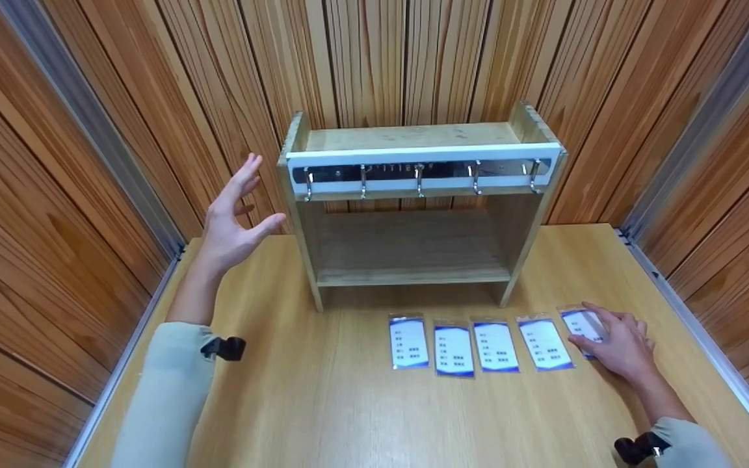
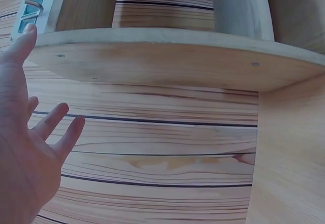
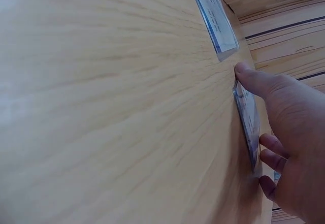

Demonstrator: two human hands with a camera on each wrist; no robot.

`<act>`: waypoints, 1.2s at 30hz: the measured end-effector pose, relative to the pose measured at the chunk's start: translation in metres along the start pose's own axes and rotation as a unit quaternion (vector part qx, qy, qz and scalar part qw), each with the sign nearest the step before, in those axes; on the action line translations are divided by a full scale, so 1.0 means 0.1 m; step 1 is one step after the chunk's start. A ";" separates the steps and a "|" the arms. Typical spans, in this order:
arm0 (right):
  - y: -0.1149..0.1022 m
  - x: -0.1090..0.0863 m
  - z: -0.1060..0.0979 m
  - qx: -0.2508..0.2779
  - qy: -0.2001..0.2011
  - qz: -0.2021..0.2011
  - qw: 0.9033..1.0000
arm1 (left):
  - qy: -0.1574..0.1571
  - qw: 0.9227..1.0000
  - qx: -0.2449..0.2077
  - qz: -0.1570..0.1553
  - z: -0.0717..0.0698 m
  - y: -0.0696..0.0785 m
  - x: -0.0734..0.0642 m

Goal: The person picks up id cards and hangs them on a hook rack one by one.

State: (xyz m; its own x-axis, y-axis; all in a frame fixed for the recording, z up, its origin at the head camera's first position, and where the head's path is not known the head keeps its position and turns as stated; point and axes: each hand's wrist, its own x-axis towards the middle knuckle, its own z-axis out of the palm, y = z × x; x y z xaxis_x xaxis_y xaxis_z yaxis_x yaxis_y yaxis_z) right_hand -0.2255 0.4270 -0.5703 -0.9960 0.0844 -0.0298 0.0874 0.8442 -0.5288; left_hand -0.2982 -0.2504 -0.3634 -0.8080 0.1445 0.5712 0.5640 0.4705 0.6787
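At the right end of a row of cards, my right hand (image 1: pixel 618 341) spans a white-and-blue ID card in a clear sleeve (image 1: pixel 580 322), thumb on one edge and fingers on the other. The right wrist view shows the thumb (image 3: pixel 250 76) at one end of this card, which lies close to the table. My left hand (image 1: pixel 228 227) is raised beside the left side of a wooden shelf (image 1: pixel 410 250), holding nothing, with thumb and fingers spread. Near its thumb is a metal hook (image 1: pixel 309 184) on the shelf's front rail.
Several more sleeved cards (image 1: pixel 545 344) lie in a row in front of the shelf. Along the rail (image 1: pixel 426 156) runs a metal strip with several hooks. Wood-panelled walls (image 1: pixel 381 58) stand behind and on both sides of the table (image 1: pixel 348 403).
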 end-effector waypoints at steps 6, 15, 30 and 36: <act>0.02 0.04 -0.05 0.009 -0.014 -0.003 1.000 | -0.002 1.000 -0.019 -0.003 0.05 0.05 0.07; 0.00 0.06 -0.07 0.037 -0.036 -0.035 0.998 | -0.007 0.999 -0.047 -0.008 0.13 0.09 0.15; -0.08 0.07 -0.04 0.017 -0.011 -0.082 0.996 | -0.017 0.998 -0.064 -0.023 0.19 0.17 0.28; -0.06 0.07 -0.03 -0.001 0.014 -0.099 0.995 | -0.023 0.996 -0.078 -0.023 0.16 0.22 0.33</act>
State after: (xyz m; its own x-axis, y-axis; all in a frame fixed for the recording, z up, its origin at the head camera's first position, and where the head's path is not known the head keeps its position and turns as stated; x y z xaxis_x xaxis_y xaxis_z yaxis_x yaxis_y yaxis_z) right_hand -0.2333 0.4242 -0.5647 -0.9928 -0.0687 0.0976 -0.1098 0.8465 -0.5210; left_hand -0.3154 -0.2217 -0.3369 -0.8383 0.1679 0.5187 0.5433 0.3374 0.7688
